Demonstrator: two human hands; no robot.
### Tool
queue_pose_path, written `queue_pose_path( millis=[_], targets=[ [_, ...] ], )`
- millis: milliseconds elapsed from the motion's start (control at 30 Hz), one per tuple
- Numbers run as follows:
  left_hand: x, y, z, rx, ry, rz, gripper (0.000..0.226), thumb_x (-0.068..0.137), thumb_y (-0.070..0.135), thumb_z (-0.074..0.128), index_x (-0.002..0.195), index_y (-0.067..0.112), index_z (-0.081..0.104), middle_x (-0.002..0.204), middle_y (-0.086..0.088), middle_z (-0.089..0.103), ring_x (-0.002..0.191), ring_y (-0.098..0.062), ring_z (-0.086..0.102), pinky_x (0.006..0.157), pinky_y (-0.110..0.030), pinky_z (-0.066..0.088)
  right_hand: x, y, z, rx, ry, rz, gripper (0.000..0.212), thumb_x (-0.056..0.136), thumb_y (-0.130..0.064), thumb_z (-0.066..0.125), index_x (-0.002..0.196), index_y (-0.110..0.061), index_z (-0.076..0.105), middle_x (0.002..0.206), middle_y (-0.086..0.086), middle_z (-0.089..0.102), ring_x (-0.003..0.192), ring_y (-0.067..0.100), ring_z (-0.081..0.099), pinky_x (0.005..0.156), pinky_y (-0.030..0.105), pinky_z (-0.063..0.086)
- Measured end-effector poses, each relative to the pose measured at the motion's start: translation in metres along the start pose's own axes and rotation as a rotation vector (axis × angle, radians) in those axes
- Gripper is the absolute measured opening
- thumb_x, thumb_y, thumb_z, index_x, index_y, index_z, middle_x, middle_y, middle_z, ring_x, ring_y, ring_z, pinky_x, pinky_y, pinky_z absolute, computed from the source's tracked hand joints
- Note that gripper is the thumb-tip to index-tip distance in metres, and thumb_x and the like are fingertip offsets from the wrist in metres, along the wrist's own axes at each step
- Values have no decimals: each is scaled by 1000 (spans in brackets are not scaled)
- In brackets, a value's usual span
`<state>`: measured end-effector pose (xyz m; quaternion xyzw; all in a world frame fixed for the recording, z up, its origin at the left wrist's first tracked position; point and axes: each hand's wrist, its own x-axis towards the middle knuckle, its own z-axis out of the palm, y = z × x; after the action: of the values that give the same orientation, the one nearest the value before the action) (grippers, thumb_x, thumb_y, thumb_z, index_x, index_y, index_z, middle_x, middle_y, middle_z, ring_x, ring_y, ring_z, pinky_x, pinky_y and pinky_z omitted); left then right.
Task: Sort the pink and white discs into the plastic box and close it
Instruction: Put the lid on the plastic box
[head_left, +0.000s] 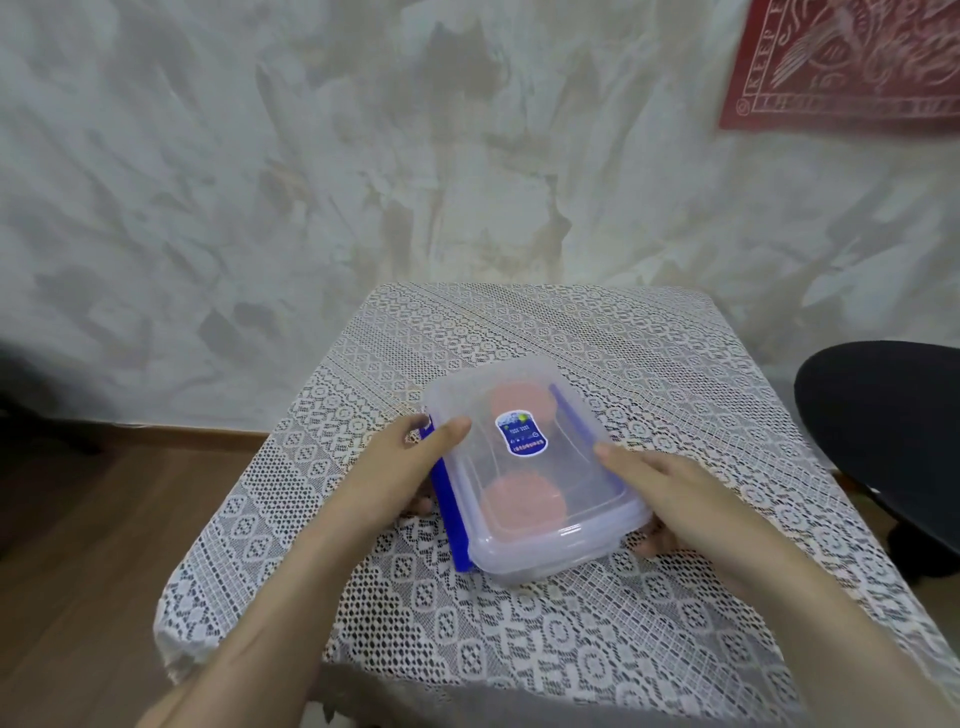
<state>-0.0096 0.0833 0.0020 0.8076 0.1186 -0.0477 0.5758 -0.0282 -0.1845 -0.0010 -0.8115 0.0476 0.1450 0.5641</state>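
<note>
On the lace tablecloth (519, 649), near the middle of a small table: clear plastic box (550, 564), turned a little askew to the table's edges, with the lid (587, 493) lying over it and a blue label (522, 434) at the lid's centre. Seen through the lid, near pink disc (522, 501) at the box's near end and far pink disc (522, 402) at its far end, apart from each other. Beside them, toward the box's right wall, perhaps pale discs as well, too faint through the plastic to be sure. Blue latch (445, 499) along the left long side, flared outward rather than pressed flat. Second blue strip (569, 410) showing along the right side under the lid.

Left hand (400, 467) clasping the box's left side: thumb laid across the lid's far-left corner, fingers curled down past the latch and round the wall. Right hand (675, 499) clasping the right side likewise: thumb on the lid's right rim, fingers tucked under the near-right corner. Both forearms reaching in from the bottom edge.

Behind the table, mottled plaster wall (311, 182), with a red printed cloth (841, 67) at upper right. Right of the table, black round seat (883, 447). Left of it, wooden floor (78, 545).
</note>
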Motion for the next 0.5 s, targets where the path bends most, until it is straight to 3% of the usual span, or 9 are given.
queue_pose_path(
  millis=[67, 133, 200, 267, 367, 500],
  targets=[
    [0, 5, 3, -35, 74, 53, 74, 85, 55, 70, 145, 19, 45, 100, 0, 69, 77, -13, 71, 63, -32, 58, -2, -1, 2, -57, 137, -49, 51, 80, -69, 67, 100, -22, 64, 90, 2, 73, 59, 14, 62, 63, 36, 54],
    [0, 11, 7, -43, 117, 114, 67, 87, 48, 71, 142, 16, 50, 101, -1, 69, 86, -13, 71, 66, -29, 57, -5, -1, 7, -66, 224, -132, 42, 77, -66, 72, 98, -32, 59, 88, 3, 72, 64, 17, 68, 68, 47, 57],
    [1, 14, 10, -101, 69, 134, 41, 91, 39, 70, 124, 16, 67, 101, -1, 75, 85, -14, 74, 68, -27, 59, -7, -1, 14, -109, 271, -213, 34, 82, -59, 71, 107, -40, 60, 84, -2, 69, 73, 18, 70, 75, 50, 58],
    [-1, 15, 13, -150, -1, 131, 20, 92, 31, 69, 110, 22, 73, 101, 0, 78, 85, -14, 75, 74, -32, 60, -10, -3, 20, -127, 261, -258, 41, 85, -57, 66, 123, -46, 60, 92, -8, 68, 82, 14, 69, 79, 48, 58],
    [-2, 13, 18, -196, -96, 154, 26, 93, 24, 68, 119, 28, 66, 106, 3, 77, 92, -16, 75, 81, -39, 61, -10, -5, 27, -43, 156, -287, 51, 85, -61, 62, 135, -54, 51, 118, -19, 65, 102, 4, 68, 89, 40, 58],
    [-3, 11, 24, -252, -113, 155, 40, 100, 24, 59, 138, 31, 50, 123, 5, 70, 105, -14, 71, 89, -39, 60, -10, -7, 40, 64, 172, -308, 49, 100, -42, 58, 144, -52, 41, 123, -33, 60, 108, -9, 61, 99, 30, 52]
  ],
)
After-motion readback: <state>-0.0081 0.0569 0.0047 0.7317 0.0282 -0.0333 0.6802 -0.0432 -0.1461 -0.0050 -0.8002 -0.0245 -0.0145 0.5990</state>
